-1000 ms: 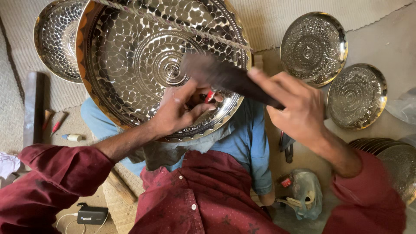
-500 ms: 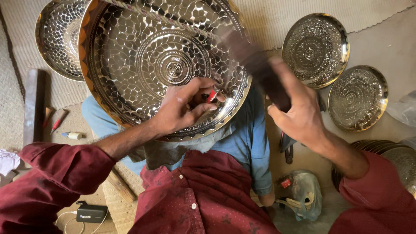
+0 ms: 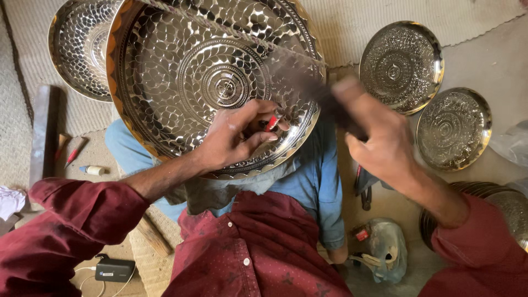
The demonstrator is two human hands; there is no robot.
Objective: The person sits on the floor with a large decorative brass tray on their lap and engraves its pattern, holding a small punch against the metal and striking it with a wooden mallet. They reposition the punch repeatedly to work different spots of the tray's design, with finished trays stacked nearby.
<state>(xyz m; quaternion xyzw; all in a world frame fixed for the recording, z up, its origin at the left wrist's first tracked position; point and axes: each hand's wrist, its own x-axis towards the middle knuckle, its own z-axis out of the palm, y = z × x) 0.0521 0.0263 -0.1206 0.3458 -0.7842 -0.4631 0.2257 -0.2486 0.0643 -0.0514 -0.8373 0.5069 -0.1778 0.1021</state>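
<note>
Left hand (image 3: 234, 137) pinching red-tipped punch (image 3: 271, 123) on large tray (image 3: 165, 82); right hand (image 3: 379, 140), fingers clenched around blurred hammer (image 3: 308, 82), now swung down from its earlier raised position.

Five round, embossed silver-coloured metal trays with golden rims are counted singly: one large (image 3: 181, 77), one behind it (image 3: 77, 47), two small at the right (image 3: 400, 66) (image 3: 453, 129), plus one stack (image 3: 511, 206). Two hands are seen, left (image 3: 234, 137) and right (image 3: 379, 140). One black charger (image 3: 114, 269) is counted.
</note>
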